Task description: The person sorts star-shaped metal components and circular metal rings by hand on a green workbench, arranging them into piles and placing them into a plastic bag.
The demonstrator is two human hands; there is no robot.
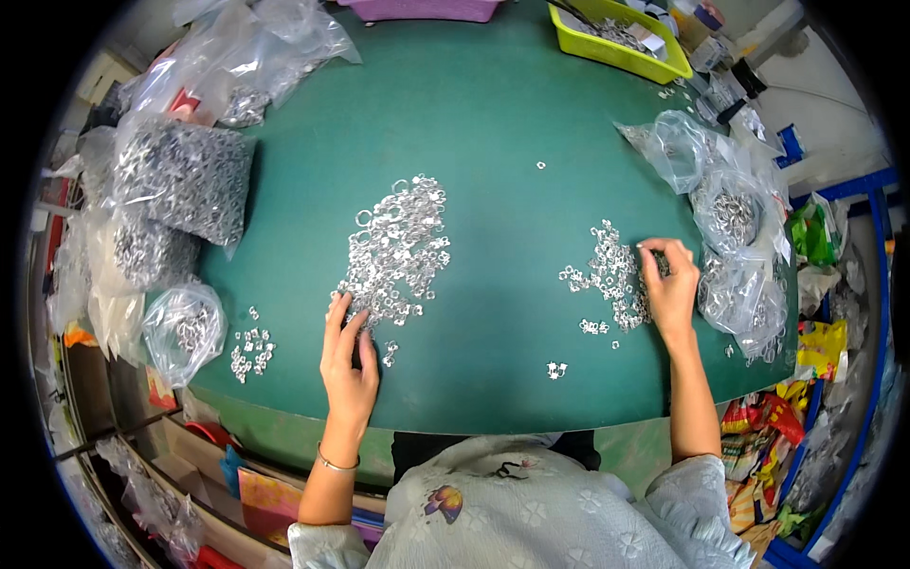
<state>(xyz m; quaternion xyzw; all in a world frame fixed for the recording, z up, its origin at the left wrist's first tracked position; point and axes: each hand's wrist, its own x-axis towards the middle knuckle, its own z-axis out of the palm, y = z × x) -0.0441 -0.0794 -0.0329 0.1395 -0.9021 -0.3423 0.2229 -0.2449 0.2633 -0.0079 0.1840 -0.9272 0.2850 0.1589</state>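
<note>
Small silvery metal pieces, many of them ring-shaped, form a tall pile (403,247) left of centre on a green table. At that pile's near end rests my left hand (349,370), its fingers apart and the fingertips touching the pieces. A smaller pile of similar pieces (611,270) lies to the right. Over its right edge is my right hand (671,294), with thumb and forefinger pinched together; whatever is between them is too small to make out. A few loose pieces (556,370) lie nearer the table's front edge, and a small group (251,356) sits at the left.
Bulging clear bags of metal parts (185,175) crowd the table's left side. More open plastic bags (730,213) line the right. A yellow-green basket (621,43) stands at the far right, and a purple container (422,9) at the far edge. Blue shelving (877,237) is beyond the right side.
</note>
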